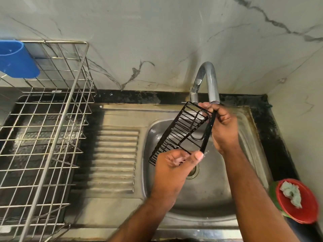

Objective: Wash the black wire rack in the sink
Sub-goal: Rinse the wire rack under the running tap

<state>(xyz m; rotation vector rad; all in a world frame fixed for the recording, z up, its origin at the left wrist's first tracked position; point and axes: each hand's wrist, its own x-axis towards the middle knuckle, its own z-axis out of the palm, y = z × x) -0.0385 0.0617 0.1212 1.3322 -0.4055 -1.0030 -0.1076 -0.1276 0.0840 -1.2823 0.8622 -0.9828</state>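
The black wire rack (181, 131) is held tilted over the steel sink basin (209, 189), its upper end just below the spout of the chrome tap (208, 79). My right hand (222, 126) grips the rack's upper right edge, fingers curled round the frame. My left hand (174, 165) holds the lower end, thumb pressed on the bottom bar. The drain (193, 172) shows partly behind my left hand. Whether water is running I cannot tell.
A steel draining board (115, 158) lies left of the basin. A large steel wire dish rack (43, 128) with a blue plastic holder (16, 58) stands at the far left. A red lid with a pale scrubber (295, 201) sits on the black counter at right.
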